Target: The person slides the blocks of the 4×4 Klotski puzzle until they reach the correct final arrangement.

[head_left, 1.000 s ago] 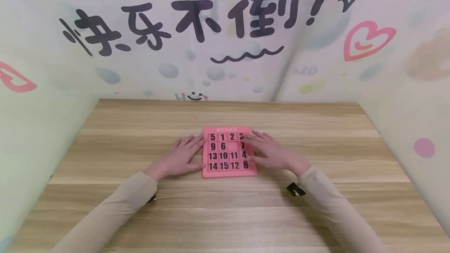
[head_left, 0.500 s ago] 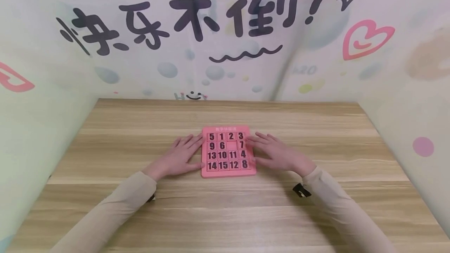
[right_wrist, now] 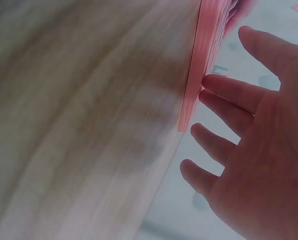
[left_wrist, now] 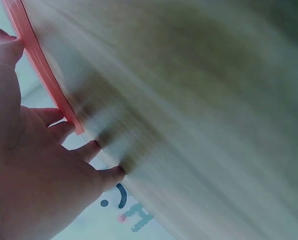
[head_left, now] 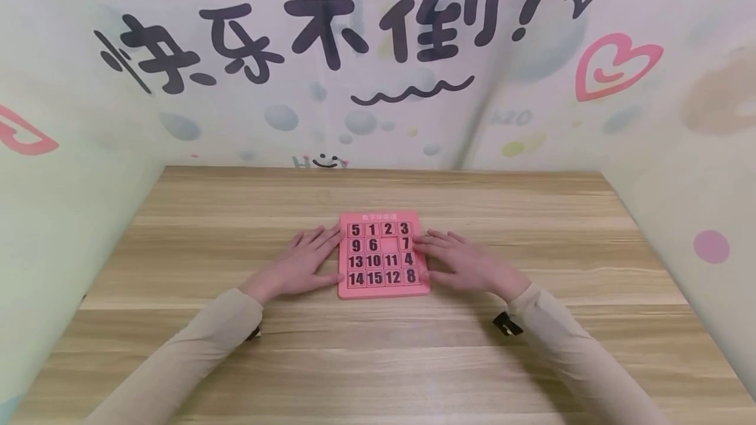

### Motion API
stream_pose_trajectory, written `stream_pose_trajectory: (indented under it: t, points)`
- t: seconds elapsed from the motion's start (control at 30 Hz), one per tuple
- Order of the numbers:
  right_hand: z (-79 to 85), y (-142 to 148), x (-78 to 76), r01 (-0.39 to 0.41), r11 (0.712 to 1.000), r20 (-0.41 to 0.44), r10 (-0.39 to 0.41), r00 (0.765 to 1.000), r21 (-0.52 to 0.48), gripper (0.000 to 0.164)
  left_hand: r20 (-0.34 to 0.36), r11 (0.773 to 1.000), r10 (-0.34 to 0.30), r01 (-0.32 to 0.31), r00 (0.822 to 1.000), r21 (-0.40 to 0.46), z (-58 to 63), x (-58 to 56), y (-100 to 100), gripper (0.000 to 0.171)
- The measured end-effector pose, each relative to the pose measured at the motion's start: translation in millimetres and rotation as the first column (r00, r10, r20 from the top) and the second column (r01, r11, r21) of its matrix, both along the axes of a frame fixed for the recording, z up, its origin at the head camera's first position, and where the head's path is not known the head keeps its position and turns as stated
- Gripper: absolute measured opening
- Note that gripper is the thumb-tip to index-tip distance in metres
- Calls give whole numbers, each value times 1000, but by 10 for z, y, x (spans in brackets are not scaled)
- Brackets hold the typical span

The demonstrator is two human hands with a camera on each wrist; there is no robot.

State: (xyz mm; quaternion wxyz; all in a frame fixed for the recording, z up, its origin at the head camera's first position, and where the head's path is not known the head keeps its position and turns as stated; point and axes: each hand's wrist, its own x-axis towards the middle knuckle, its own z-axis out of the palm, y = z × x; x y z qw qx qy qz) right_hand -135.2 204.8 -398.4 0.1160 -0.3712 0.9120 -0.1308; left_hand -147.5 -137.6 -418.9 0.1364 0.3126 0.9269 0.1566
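Observation:
A pink number slide puzzle [head_left: 384,293] lies flat on the wooden table in the head view, its black-numbered tiles in rows. The top row reads 5, 1, 2, 3; the tile-free slot sits in the second row, between 6 and 7. At the puzzle's left side, my left hand [head_left: 298,264] rests with fingers spread, thumb and fingertips against the frame. My right hand [head_left: 472,264] lies on the opposite side, fingers extended toward the right edge, fingertips close by tiles 7 and 8. In the right wrist view the puzzle's edge [right_wrist: 191,85] meets the index and middle fingertips.
The wooden table [head_left: 378,366] stretches around the puzzle on every side. Behind it rises a white backdrop [head_left: 236,130] with large black characters and coloured dots. Light sleeves cover both forearms, and a small black device [head_left: 508,324] hangs at the right wrist.
My right hand has drawn back to the right, off the 3, 7 and 4 tiles, to the puzzle's side. The left hand and the tile order look the same.

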Motion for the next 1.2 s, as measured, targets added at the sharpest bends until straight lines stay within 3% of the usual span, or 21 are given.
stream_pose_trajectory:
  t: [0.4,1.03,1.2]
  points:
    - [-21,-71,7,15,1000,8,-15,1000,-19,61,-2,1000,-1,1,1000,8,-11,-3,-9,84]
    - [-53,-222,-17,-46,997,28,48,998,-60,61,-10,1000,-2,2,1000,-5,-16,-7,4,84]
    - [-50,-266,-27,-26,998,51,29,998,-48,62,-7,1000,0,-1,1000,-11,-30,-10,-5,84]
